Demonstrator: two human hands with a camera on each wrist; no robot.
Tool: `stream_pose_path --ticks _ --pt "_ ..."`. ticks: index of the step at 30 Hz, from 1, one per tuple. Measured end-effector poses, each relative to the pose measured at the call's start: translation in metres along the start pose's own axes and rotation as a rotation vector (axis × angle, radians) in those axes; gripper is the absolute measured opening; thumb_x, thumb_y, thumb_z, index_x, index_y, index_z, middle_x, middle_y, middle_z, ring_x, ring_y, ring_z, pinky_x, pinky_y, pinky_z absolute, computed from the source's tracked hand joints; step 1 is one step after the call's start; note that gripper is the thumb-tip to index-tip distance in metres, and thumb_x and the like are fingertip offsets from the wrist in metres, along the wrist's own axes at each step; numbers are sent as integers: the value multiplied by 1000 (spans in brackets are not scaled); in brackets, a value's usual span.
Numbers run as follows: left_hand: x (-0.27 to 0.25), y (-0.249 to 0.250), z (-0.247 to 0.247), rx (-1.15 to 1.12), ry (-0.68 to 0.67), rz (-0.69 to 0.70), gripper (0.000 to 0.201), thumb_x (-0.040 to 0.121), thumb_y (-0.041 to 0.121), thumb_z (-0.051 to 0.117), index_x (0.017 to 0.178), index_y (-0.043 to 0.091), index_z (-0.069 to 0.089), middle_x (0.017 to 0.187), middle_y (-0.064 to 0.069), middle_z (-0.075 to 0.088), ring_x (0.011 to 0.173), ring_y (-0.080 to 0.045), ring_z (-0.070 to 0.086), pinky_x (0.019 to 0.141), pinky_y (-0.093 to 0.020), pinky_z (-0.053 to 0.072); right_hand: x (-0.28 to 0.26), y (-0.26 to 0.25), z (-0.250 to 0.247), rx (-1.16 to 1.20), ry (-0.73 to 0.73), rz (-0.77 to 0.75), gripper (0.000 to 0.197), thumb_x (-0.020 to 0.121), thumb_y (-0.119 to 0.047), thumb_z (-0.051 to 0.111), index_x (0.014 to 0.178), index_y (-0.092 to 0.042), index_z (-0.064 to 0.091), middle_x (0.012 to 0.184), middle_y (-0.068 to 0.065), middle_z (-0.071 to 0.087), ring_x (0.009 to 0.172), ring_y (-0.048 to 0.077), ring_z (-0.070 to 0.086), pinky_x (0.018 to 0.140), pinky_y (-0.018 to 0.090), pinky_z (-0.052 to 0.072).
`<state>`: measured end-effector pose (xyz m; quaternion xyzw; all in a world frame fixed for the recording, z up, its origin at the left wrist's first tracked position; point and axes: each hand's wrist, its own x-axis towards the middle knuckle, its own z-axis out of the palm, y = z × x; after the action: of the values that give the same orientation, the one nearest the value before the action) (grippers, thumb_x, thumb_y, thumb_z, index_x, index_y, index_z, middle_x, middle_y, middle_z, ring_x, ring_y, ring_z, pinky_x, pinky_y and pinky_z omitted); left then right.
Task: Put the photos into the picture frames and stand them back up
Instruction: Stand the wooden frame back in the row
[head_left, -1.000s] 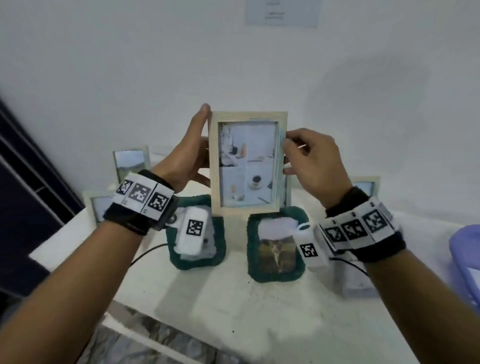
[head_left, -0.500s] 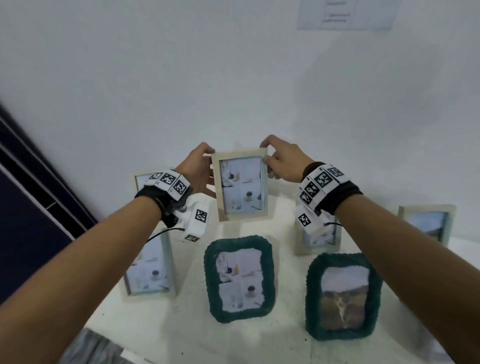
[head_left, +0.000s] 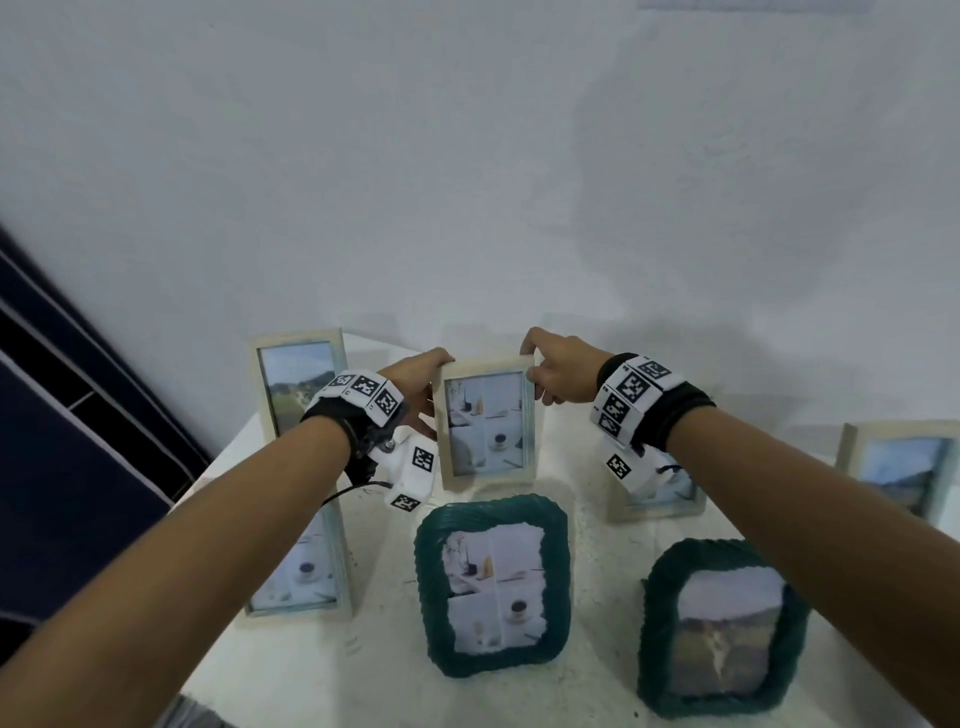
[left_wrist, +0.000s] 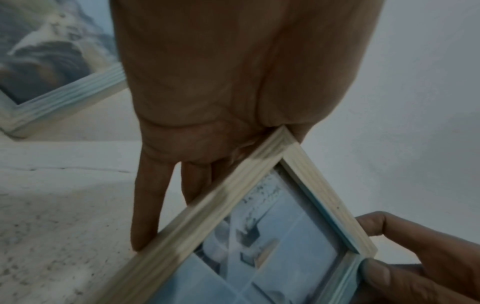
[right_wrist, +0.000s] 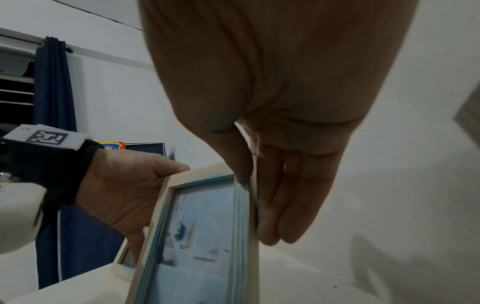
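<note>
Nearest to me two green frames (head_left: 492, 582) (head_left: 723, 626) stand on the white surface (head_left: 322, 670), each with a photo inside. At the left a pale frame (head_left: 301, 566) stands near my left arm. Further away, in the middle, I hold the wooden frame (head_left: 485, 423) upright with both hands, and its photo (head_left: 485, 421) faces me. My left hand (head_left: 415, 387) has its grip on the left edge, the fingers behind and the thumb at the top corner. My right hand (head_left: 558, 371) pinches the right top corner, thumb in front, fingers behind. Whether the frame's bottom touches the surface, I cannot tell. Far left, one tall frame (head_left: 296, 379) stands by the wall (head_left: 467, 182).
</note>
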<state>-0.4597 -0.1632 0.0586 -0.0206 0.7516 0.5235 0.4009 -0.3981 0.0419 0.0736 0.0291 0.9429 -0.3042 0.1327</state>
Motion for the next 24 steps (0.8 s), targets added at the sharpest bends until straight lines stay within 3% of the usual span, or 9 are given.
stream_pose_path --ticks 3,7,11,15,18,21,24 --pt "4 -5 -2 13 23 -4 29 96 36 39 89 13 54 74 -10 65 75 -30 67 75 -48 56 2 1 5 1 -12 7 9 99 -16 41 108 -16 42 90 12 68 70 22 63 65 34 53" --pt "9 -4 -5 31 113 9 27 94 37 46 90 13 58 83 -11 64 81 -31 66 89 -56 54 4 2 7 10 3 6 14 98 -15 40 112 -18 42 94 14 67 73 24 62 65 34 53" --pt "9 -1 -4 57 213 40 28 97 34 48 99 10 60 88 -11 65 79 -26 65 94 -48 52 4 3 9 -5 0 23 24 98 -16 39 122 -19 42 97 14 66 75 24 65 64 34 55" --pt "8 8 -4 137 287 102 34 99 36 47 110 8 62 95 -8 65 77 -20 63 82 -37 49 -4 2 2 -104 43 -16 46 99 -18 40 144 -20 30 109 15 64 92 27 64 82 37 52" --pt "5 24 -7 383 391 271 28 98 33 50 104 9 62 103 -9 60 91 -27 59 82 -36 49 -14 4 -16 -90 142 -61 48 98 -19 43 145 -20 32 111 12 66 99 26 62 91 39 49" --pt "-8 45 5 621 503 521 27 97 30 52 109 9 64 108 -4 62 102 -21 56 86 -26 40 -27 14 -41 -18 257 -62 43 96 -21 47 139 -22 41 103 6 68 99 23 61 89 37 49" --pt "-20 66 40 679 428 681 20 94 28 57 106 15 66 109 0 66 103 -17 59 84 -24 41 -46 35 -65 -50 327 -7 34 97 -21 47 131 -21 50 101 2 66 97 19 57 84 28 42"
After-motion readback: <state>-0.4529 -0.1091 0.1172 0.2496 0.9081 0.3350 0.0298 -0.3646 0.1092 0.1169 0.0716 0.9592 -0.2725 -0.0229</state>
